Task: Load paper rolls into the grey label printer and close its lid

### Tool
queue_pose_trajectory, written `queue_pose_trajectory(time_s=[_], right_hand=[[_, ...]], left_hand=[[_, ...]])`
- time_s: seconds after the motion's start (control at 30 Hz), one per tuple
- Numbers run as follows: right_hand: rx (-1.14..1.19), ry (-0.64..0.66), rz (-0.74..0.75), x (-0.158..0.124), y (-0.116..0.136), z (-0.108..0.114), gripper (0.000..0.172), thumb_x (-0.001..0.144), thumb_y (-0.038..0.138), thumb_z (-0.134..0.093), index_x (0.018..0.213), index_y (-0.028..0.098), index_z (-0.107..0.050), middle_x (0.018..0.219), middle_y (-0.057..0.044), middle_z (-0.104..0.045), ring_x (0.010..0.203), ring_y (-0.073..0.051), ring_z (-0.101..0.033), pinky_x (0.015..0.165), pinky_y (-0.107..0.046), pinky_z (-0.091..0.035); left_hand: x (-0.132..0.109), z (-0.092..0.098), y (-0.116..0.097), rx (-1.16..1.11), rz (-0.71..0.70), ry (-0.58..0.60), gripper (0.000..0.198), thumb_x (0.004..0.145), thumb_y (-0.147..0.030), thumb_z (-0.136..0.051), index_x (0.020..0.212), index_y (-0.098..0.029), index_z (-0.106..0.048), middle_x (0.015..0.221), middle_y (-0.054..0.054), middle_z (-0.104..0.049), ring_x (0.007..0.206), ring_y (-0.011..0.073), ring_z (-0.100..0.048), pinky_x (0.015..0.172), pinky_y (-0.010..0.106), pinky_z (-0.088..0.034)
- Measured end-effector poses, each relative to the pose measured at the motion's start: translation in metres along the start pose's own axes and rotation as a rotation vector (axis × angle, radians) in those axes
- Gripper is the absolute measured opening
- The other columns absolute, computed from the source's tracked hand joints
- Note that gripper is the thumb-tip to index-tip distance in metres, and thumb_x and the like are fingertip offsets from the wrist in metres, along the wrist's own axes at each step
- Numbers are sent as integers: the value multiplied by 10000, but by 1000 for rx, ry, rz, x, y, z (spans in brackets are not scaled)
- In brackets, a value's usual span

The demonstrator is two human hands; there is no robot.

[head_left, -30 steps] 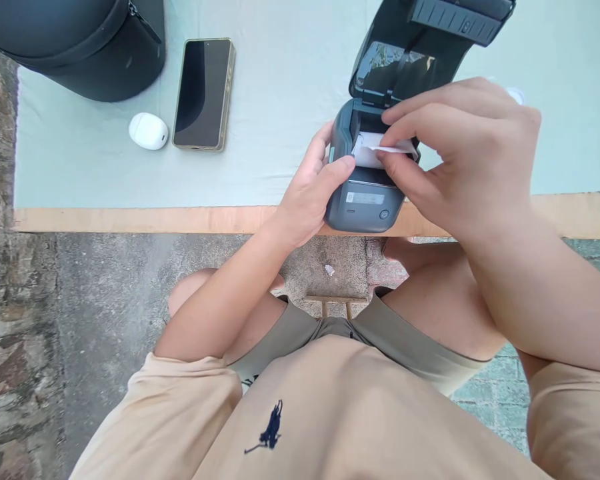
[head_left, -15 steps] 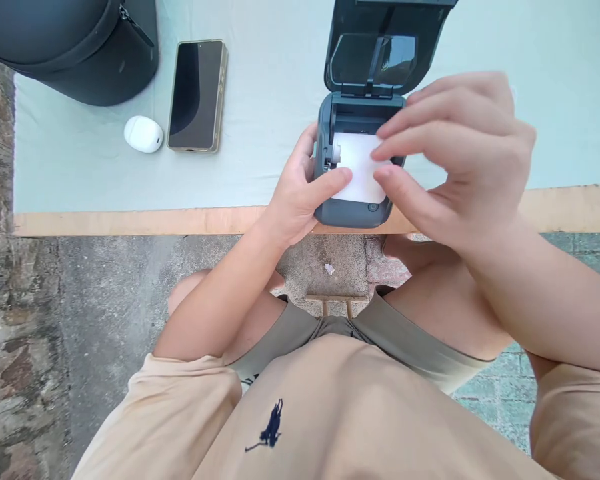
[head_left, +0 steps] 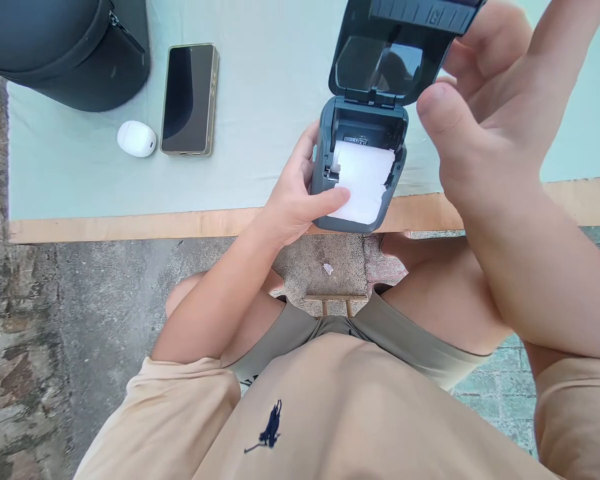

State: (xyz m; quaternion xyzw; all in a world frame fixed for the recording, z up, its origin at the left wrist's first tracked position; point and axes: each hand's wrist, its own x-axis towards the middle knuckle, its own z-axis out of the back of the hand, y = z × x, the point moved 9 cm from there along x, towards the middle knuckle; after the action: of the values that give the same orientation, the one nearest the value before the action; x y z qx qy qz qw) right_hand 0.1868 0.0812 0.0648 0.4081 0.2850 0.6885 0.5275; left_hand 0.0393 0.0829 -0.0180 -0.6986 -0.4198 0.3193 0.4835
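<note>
A small dark grey label printer (head_left: 325,150) stands at the near edge of the table with its lid (head_left: 390,47) tipped up. White paper (head_left: 363,180) from its roll lies drawn out over the front. My left hand (head_left: 300,193) grips the printer's left side, the thumb pressing the paper's left edge. My right hand (head_left: 485,87) is raised at the lid's right side, fingers behind the lid's top edge and thumb in front of it.
The table (head_left: 130,223) has a pale green cover and a wooden edge. On it at the left lie a smartphone (head_left: 189,99), a white earbud case (head_left: 137,139) and a black round zip case (head_left: 70,47). Below are my knees and a stone floor.
My right hand has let go of the paper and risen to the lid. The paper has been pulled out over the printer's front. My left hand still holds the printer.
</note>
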Motion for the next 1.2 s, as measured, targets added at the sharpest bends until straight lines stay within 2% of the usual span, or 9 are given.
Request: queue_pose_trajectory(time_s=[0.07, 0.13, 0.2, 0.3, 0.5, 0.63, 0.77, 0.9, 1.2], right_hand=[[29, -46, 74, 1, 6, 2, 588, 948, 502, -489, 1439, 372, -193, 1322, 11, -508, 1302, -177, -541, 878, -311, -575], [-33, -101, 204, 0, 18, 4, 382, 933, 461, -539, 1281, 322, -461, 1183, -1, -572, 1226, -190, -584, 813, -310, -584], [-108, -100, 292, -3, 25, 1, 227, 927, 423, -558, 1106, 285, -574, 1139, -20, -591, 1172, -188, -591, 791, -323, -585], [-169, -51, 356, -4, 26, -4, 208, 915, 418, -569, 1064, 276, -597, 1150, -56, -600, 1195, -194, -562, 847, -352, -592], [-207, 24, 514, -8, 25, -12, 216, 867, 413, -622, 1016, 257, -609, 1075, -57, -611, 1102, -182, -592, 989, -401, -561], [-156, 33, 317, -5, 10, -12, 278, 894, 457, -568, 1117, 290, -565, 1180, -50, -590, 1225, -193, -546, 979, -379, -559], [100, 247, 144, -7, 0, -30, 472, 911, 452, -562, 1332, 322, -395, 1355, -30, -508, 1088, -137, -598, 854, -298, -578], [224, 346, 97, -10, 0, -39, 509, 919, 484, -559, 1347, 308, -346, 1315, -6, -498, 995, -84, -596, 855, -270, -573], [259, 336, 25, -10, 1, -38, 519, 874, 590, -595, 1302, 357, -416, 1297, 34, -496, 1069, -106, -604, 917, -299, -588]], left_hand=[[0, 1, 0, 6, 7, -2, 866, 628, -466, -832, 1362, -256, -421, 1259, 85, -643, 1191, 320, -660, 911, 373, -593], [0, 1, 0, -4, 21, -12, 884, 602, -469, -851, 1351, -254, -432, 1234, 91, -649, 1202, 337, -654, 926, 387, -585], [0, 2, 1, -26, 30, -22, 893, 583, -486, -861, 1336, -251, -443, 1193, 89, -661, 1243, 353, -630, 956, 407, -574], [0, 1, 1, -56, 32, -31, 875, 588, -488, -858, 1323, -254, -444, 1129, 68, -680, 1311, 354, -583, 989, 421, -565], [0, 0, 0, -67, 14, -10, 829, 630, -472, -834, 1315, -258, -419, 1153, 67, -691, 1300, 334, -595, 902, 374, -596], [0, -2, -3, -86, 14, -8, 806, 617, -514, -830, 1293, -288, -454, 1261, 53, -663, 1329, 307, -575, 985, 371, -574], [-1, -4, -6, -96, -10, -29, 664, 717, -609, -724, 1257, -290, -506, 1199, 38, -689, 1320, 268, -586, 1007, 352, -568], [1, -5, -5, -128, -53, 7, 587, 768, -543, -716, 1243, -271, -503, 1128, 30, -704, 1313, 258, -598, 1015, 351, -568], [4, -2, -3, -124, -84, 44, 631, 744, -550, -742, 1249, -254, -507, 1179, 46, -680, 1345, 301, -570, 1066, 401, -541]])
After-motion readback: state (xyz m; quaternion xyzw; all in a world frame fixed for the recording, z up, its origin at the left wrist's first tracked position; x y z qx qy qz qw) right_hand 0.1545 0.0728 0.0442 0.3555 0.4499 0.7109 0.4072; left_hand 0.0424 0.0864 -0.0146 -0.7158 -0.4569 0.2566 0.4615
